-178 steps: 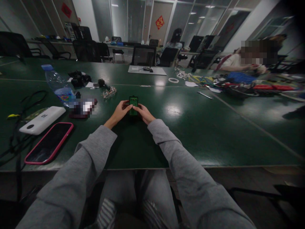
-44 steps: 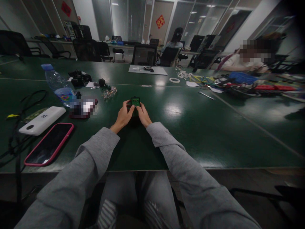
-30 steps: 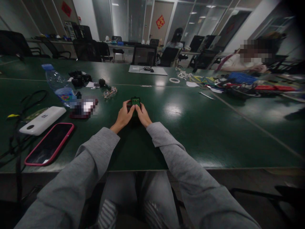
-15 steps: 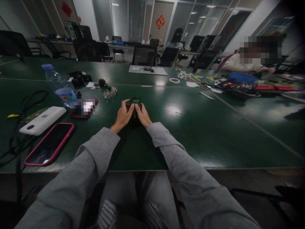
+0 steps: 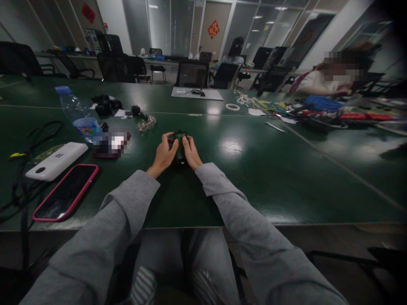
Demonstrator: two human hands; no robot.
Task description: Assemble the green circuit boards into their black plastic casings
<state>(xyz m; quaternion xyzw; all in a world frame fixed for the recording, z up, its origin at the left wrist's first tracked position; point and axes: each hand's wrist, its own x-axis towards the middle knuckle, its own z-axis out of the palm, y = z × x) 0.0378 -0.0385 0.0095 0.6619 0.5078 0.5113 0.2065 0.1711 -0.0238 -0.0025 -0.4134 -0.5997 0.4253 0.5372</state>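
Just past the near edge of the table (image 5: 286,178), a broad bare green stretch lies under the grey sleeves, and beyond it the left hand (image 5: 163,153) and right hand (image 5: 191,152) close from either side on a small green circuit board (image 5: 180,136), held tilted just above the tabletop. To the left of the board, well apart from it, lie a pink-cased phone (image 5: 65,191) by the near edge, a white power bank (image 5: 56,160), a water bottle (image 5: 79,113) and a pair of glasses (image 5: 146,123). To its right the surface is bare out to a small metal tool (image 5: 275,126), with a roll of tape (image 5: 232,106) and a heap of coloured cables (image 5: 321,111) farther off, where another person (image 5: 318,82) sits.

Bare table (image 5: 254,169) rightward; leftward glasses (image 5: 146,123), phone (image 5: 65,191) (pink-cased), bottle (image 5: 79,114)
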